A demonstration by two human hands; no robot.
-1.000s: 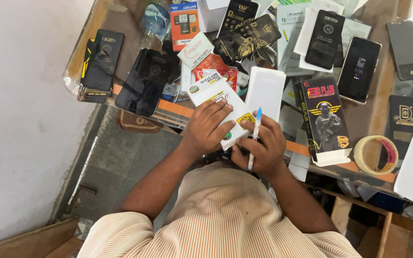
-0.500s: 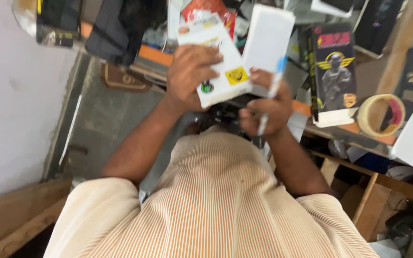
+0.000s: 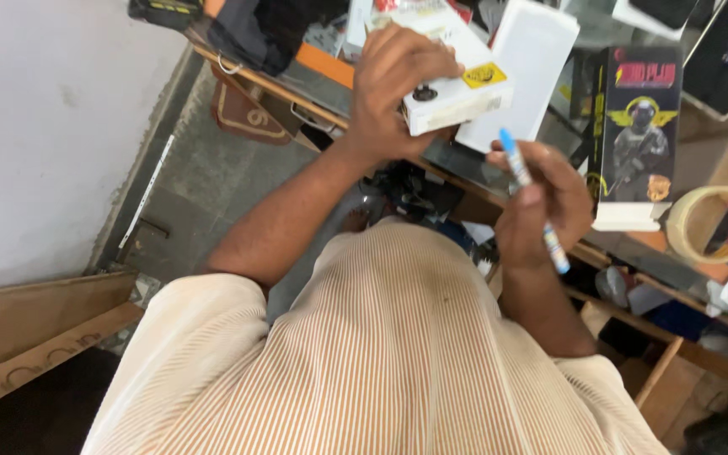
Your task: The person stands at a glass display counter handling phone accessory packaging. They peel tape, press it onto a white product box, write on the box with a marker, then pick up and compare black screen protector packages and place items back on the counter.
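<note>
head view: looking steeply down from the person's head, sitting close over the striped beige shirt | facing: the cluttered glass-topped counter running along the top edge | shared views: only this one camera is showing.

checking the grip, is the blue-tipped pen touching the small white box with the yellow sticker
Apart. The head view shows the blue-tipped pen in the right hand, with counter visible between its tip and the small white box.

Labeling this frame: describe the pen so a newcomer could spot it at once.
Start at the cluttered glass counter along the top. Just below its front edge, the right hand holds a slim pen upright across its fingers. Unlike the flat boxes around it, it is a thin stick with a bright blue tip.
</note>
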